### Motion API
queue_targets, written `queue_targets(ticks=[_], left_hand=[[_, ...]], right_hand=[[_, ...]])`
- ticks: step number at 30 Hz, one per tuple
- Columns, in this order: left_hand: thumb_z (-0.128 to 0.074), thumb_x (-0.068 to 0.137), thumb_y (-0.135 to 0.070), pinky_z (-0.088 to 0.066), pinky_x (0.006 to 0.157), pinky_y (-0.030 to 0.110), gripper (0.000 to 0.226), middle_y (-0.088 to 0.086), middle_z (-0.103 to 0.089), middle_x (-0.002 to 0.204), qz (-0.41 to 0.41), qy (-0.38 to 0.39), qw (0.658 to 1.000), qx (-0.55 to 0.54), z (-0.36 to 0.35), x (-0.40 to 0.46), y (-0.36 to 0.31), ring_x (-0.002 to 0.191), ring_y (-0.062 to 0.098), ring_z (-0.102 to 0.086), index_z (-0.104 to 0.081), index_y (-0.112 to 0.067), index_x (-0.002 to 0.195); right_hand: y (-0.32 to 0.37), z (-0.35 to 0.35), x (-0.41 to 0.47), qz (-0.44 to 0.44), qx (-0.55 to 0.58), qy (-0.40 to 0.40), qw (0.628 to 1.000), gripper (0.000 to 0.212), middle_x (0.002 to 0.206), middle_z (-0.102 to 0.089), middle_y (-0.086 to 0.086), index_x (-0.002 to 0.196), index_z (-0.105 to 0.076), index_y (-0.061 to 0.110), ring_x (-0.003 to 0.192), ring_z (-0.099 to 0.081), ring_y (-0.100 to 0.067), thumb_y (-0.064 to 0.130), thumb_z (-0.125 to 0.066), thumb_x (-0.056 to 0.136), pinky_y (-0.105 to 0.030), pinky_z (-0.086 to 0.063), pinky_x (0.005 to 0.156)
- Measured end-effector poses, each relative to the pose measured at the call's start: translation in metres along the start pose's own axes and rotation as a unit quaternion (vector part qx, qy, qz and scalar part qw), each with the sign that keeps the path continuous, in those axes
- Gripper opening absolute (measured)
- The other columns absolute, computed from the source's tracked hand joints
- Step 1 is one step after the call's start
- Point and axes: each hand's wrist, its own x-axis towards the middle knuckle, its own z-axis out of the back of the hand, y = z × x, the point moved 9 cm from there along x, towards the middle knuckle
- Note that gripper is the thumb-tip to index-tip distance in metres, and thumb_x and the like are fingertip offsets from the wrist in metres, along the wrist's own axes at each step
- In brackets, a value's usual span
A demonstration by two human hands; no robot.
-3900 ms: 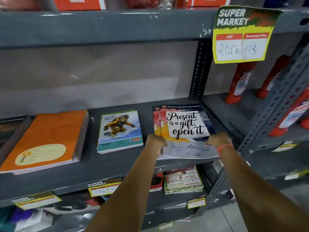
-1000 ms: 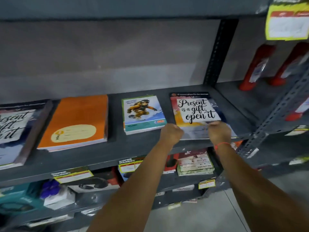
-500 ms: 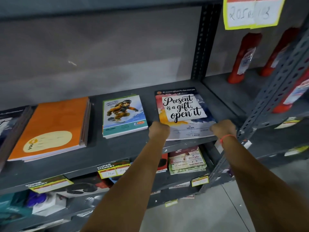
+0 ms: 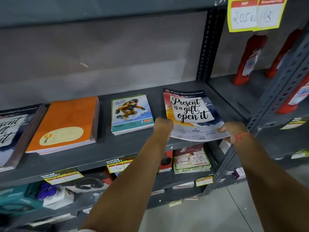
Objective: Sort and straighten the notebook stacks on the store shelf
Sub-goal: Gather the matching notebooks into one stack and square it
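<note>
Now both hands grip the "Present is a gift, open it" notebook (image 4: 190, 113) on the shelf (image 4: 103, 148): left hand (image 4: 163, 125) at its near-left corner, right hand (image 4: 234, 131) at its near-right corner.

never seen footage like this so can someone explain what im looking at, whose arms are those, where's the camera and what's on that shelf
There is no machine here. A person wears a camera on the head, so you look down their own arms at a grey store shelf. The left hand and right hand grip the near corners of a "Present is a gift, open it" notebook, its front edge sticking out past the shelf. Beside it lie a snowboarder notebook, an orange stack and another stack at the far left.
</note>
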Motion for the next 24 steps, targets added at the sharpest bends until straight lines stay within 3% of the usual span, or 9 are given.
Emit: queue_targets(ticks=[3, 5, 7, 9, 14, 16, 20, 22, 24], left_hand=[[-0.045, 0.084, 0.007, -0.03, 0.041, 0.023, 0.032, 0.008, -0.041, 0.062, -0.027, -0.004, 1.0, -0.002, 0.011, -0.004, -0.007, 0.051, 0.017, -0.036, -0.052, 0.01, 0.115], [-0.046, 0.082, 0.008, -0.028, 0.041, 0.023, 0.027, 0.01, -0.043, 0.064, -0.036, -0.004, 0.999, -0.018, 0.023, -0.011, -0.01, 0.049, 0.019, -0.035, -0.055, 0.011, 0.107], [-0.046, 0.081, 0.01, -0.026, 0.045, 0.023, 0.013, 0.009, -0.038, 0.059, -0.047, -0.018, 0.998, -0.024, 0.04, -0.018, -0.012, 0.049, 0.02, -0.033, -0.052, 0.003, 0.071], [-0.046, 0.079, 0.011, -0.024, 0.048, 0.024, 0.034, 0.008, -0.032, 0.056, -0.072, -0.035, 0.996, -0.034, 0.063, -0.02, -0.015, 0.05, 0.021, -0.032, -0.035, -0.008, 0.054], [-0.049, 0.079, 0.008, -0.044, 0.066, 0.031, 0.022, 0.014, -0.056, 0.081, -0.102, -0.113, 0.986, -0.064, 0.154, -0.029, -0.014, 0.079, 0.026, -0.055, -0.053, -0.008, 0.065], [-0.048, 0.081, 0.007, -0.04, 0.058, 0.028, 0.017, 0.012, -0.053, 0.072, -0.109, -0.137, 0.983, -0.063, 0.201, -0.03, -0.009, 0.074, 0.024, -0.05, -0.058, -0.004, 0.072], [-0.045, 0.081, 0.012, -0.03, 0.038, 0.016, 0.036, 0.004, -0.038, 0.056, -0.112, -0.165, 0.975, -0.095, 0.303, -0.035, 0.017, 0.05, 0.018, -0.037, -0.041, -0.011, 0.054], [-0.047, 0.082, 0.008, -0.04, 0.045, 0.017, 0.037, 0.001, -0.04, 0.059, -0.103, -0.183, 0.972, -0.104, 0.366, -0.035, 0.041, 0.056, 0.019, -0.043, -0.039, -0.016, 0.055], [-0.048, 0.083, 0.003, -0.044, 0.053, 0.015, 0.026, -0.003, -0.044, 0.066, -0.097, -0.185, 0.969, -0.135, 0.405, -0.036, 0.054, 0.07, 0.017, -0.049, -0.046, -0.017, 0.066]], right_hand=[[0.004, -0.003, -0.011, 0.009, 0.054, 0.02, 0.998, 0.018, 0.073, -0.055, -0.01, 0.064, -0.053, 0.0, 0.062, -0.054, -0.021, -0.012, -0.064, 0.074, -0.023, -0.047, 0.042], [0.012, -0.009, -0.023, 0.023, 0.094, 0.04, 0.994, 0.02, 0.071, -0.055, -0.009, 0.064, -0.052, 0.001, 0.06, -0.053, -0.019, -0.014, -0.061, 0.075, -0.015, -0.045, 0.031], [0.022, -0.019, -0.033, 0.037, 0.132, 0.062, 0.989, 0.019, 0.074, -0.057, -0.01, 0.067, -0.053, 0.001, 0.062, -0.056, -0.02, -0.016, -0.058, 0.075, -0.016, -0.047, 0.032], [0.035, -0.033, -0.046, 0.047, 0.16, 0.086, 0.982, 0.02, 0.075, -0.058, -0.01, 0.069, -0.053, 0.002, 0.064, -0.057, -0.019, -0.016, -0.056, 0.075, -0.017, -0.048, 0.032], [0.066, -0.1, -0.101, 0.082, 0.173, 0.159, 0.968, 0.021, 0.075, -0.058, -0.007, 0.069, -0.053, 0.005, 0.05, -0.065, -0.014, -0.014, -0.055, 0.078, -0.013, -0.046, 0.033], [0.075, -0.138, -0.125, 0.095, 0.173, 0.185, 0.963, 0.021, 0.078, -0.059, -0.006, 0.069, -0.053, 0.006, 0.057, -0.063, -0.014, -0.014, -0.055, 0.077, -0.013, -0.047, 0.034], [0.083, -0.222, -0.187, 0.125, 0.144, 0.21, 0.959, 0.018, 0.094, -0.059, -0.007, 0.075, -0.056, 0.008, 0.084, -0.059, -0.019, -0.01, -0.06, 0.074, -0.012, -0.049, 0.037], [0.082, -0.279, -0.224, 0.138, 0.132, 0.229, 0.954, 0.018, 0.097, -0.059, -0.007, 0.078, -0.056, 0.008, 0.09, -0.059, -0.021, -0.009, -0.06, 0.074, -0.014, -0.05, 0.041], [0.083, -0.313, -0.253, 0.144, 0.142, 0.246, 0.948, 0.021, 0.084, -0.06, -0.005, 0.071, -0.053, 0.01, 0.075, -0.06, -0.017, -0.01, -0.058, 0.076, -0.011, -0.046, 0.036]])
